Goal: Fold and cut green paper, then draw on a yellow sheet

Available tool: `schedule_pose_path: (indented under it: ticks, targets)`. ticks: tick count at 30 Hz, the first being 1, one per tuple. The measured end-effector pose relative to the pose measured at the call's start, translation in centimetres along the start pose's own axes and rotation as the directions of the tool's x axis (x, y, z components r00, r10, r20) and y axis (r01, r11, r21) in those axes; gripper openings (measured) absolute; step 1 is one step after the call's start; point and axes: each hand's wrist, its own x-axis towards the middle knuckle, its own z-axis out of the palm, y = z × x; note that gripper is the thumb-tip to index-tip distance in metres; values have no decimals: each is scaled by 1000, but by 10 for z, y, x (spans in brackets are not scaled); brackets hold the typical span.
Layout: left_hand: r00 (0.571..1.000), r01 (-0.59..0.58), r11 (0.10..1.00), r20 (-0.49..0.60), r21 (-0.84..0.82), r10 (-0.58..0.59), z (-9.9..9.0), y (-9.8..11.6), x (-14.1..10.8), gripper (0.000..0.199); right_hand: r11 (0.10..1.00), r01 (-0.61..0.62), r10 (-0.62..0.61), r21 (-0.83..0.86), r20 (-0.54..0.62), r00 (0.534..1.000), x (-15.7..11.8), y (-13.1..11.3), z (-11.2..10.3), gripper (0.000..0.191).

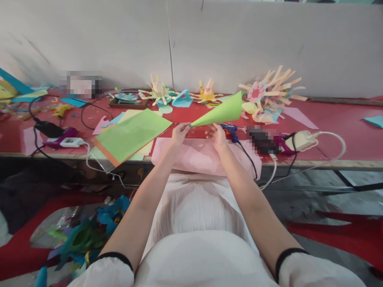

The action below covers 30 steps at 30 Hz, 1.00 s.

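A light green sheet of paper, rolled into a cone [223,110], is held over the table with its narrow tip to the left and its wide mouth to the right. My left hand [180,133] pinches the cone at its tip. At the cone's lower edge, my right hand [217,136] has curled fingers gripping the paper from below. Beneath my hands lies a pink sheet [191,155] at the table's front edge. A blue glue gun [230,131] rests just right of my right hand.
A stack topped by a green sheet [134,133] lies left on the red table [335,135]. Paper figures [158,89] and a strip-covered flower piece [257,93] stand along the wall. Power strips [64,137] with cables sit at both sides. Coloured scraps [86,235] fill the lower left.
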Motion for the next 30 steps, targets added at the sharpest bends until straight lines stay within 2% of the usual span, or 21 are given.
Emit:
schedule_pose_path:
  ticks: [4,6,10,13,17,20,24,26,27,28,30]
  targets:
    - [994,5,997,-109,-75,-13,-3,-2,1,13,1000,-10,10,8,10,1000,-1,-4,-2,29]
    - [993,32,989,-105,-145,-48,-4,-2,0,16,999,36,-36,16,-12,999,-2,-5,-4,38]
    - [989,91,968,-94,-234,-115,-5,-1,-2,19,994,106,-105,5,-76,992,-3,-6,-7,43]
    - [982,89,966,-143,-244,-127,-5,-2,-1,19,991,130,-133,-42,-89,987,-3,-8,-7,50]
    - [965,21,986,-253,-165,-63,-8,-4,3,18,975,203,-212,-85,-111,971,-4,-9,-7,57]
    - [960,-6,990,-279,-140,-33,-10,-5,4,19,961,253,-270,-109,-190,944,-1,-6,-8,52]
    - [950,3,979,-306,-204,-66,-12,-5,0,19,912,294,-387,-287,-360,849,1,-1,-13,37]
    - [939,20,973,-329,-229,-97,-13,-6,-1,20,824,282,-477,-492,-331,815,-3,-7,-19,33]
    - [933,34,972,-342,-233,-115,-13,-7,-2,20,726,268,-528,-633,-263,808,-6,-12,-25,33]
    - [927,50,972,-352,-230,-131,-14,-8,-2,20,587,261,-588,-766,-182,788,-10,-19,-31,32]
    - [922,72,972,-357,-222,-150,-14,-10,0,21,349,163,-655,-923,-116,746,-19,-36,-46,29]
